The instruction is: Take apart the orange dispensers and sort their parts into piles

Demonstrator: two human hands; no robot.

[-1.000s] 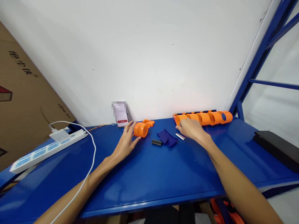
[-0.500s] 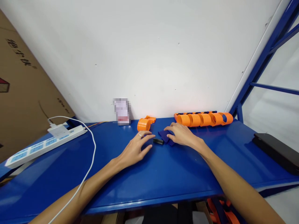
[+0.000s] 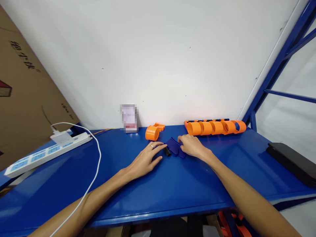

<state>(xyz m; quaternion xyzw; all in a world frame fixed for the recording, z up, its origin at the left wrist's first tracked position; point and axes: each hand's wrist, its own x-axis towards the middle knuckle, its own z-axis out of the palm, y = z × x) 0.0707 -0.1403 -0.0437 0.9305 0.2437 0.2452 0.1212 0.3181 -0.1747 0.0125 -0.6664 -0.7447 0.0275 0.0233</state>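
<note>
A dark blue flat piece [image 3: 173, 146] with angled edges lies at mid-table; its exact kind I cannot tell. My right hand [image 3: 193, 145] has its fingers curled in at the right edge of this piece, with the fingertips partly hidden. From the other side, my left hand [image 3: 146, 157] reaches in with its fingers stretched and apart, its index fingertip at the piece's left corner. Just below that fingertip a small black cylinder [image 3: 167, 151] rests against the blue piece. Behind my left hand sits an orange ring-shaped part [image 3: 152, 132] with a clip-like arm.
A row of orange tubular holders [image 3: 212, 128] stands along the wall at the back right. A black case [image 3: 292, 163] lies at the right. At the left are a white power strip [image 3: 46, 154] and a cable [image 3: 99, 154] crossing my left forearm. A cardboard box [image 3: 32, 92] rises beyond.
The blue piece has shifted slightly left and turned. The black cylinder has swung to a steeper angle. My right hand's fingers have curled in, and my left fingertips have come closer to the piece.
</note>
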